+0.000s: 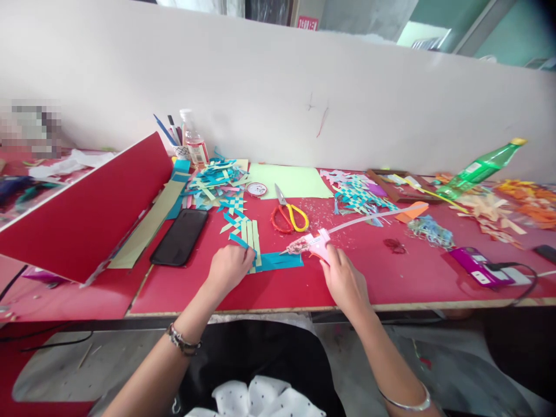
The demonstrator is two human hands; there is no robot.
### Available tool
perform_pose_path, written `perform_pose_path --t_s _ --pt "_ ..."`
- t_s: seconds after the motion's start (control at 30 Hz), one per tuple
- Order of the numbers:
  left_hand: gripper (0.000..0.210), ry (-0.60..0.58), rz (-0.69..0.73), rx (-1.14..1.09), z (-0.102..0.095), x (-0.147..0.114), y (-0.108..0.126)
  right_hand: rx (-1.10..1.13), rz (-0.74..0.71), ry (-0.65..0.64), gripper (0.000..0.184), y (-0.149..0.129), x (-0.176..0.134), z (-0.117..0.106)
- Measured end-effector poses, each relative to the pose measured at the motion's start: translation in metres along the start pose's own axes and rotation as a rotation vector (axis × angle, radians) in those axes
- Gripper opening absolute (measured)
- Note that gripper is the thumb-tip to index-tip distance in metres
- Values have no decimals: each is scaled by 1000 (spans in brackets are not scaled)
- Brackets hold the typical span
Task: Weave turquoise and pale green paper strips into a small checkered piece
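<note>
Nearby, on the red desk [269, 296], the left hand [232, 266] has its grip closed on pale strips [249, 230] at the left end of a flat blue strip [284, 262]; the right hand [345, 281] is gripping a pink glue gun [320, 243], nozzle pointing left at that blue strip. A black phone [179, 237] lies farther left. Past the glue gun are scissors [286, 207]. Far right, a shallow brown tray [396, 190] has pale pieces in or across it, I cannot tell which, beside a leaning green bottle [482, 169]. Far left, a cup [181, 152] holds pens [167, 131], next to a capped clear bottle [196, 142], its fill unclear.
</note>
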State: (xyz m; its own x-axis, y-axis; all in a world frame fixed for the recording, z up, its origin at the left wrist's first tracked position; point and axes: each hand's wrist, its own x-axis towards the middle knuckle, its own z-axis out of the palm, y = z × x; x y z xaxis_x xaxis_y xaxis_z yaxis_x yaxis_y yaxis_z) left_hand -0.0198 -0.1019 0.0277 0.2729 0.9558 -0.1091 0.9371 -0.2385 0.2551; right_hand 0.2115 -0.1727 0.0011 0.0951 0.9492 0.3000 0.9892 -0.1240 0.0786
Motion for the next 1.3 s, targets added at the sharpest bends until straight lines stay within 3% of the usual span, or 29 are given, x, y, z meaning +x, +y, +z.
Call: perform_pose_path --t_s 1.03,1.3 --pt "47 -18 3 -30 -1 -1 -1 -116 76 31 34 38 0 -8" --pt "43 -40 35 -13 2 0 -4 -51 94 -34 39 71 25 -9"
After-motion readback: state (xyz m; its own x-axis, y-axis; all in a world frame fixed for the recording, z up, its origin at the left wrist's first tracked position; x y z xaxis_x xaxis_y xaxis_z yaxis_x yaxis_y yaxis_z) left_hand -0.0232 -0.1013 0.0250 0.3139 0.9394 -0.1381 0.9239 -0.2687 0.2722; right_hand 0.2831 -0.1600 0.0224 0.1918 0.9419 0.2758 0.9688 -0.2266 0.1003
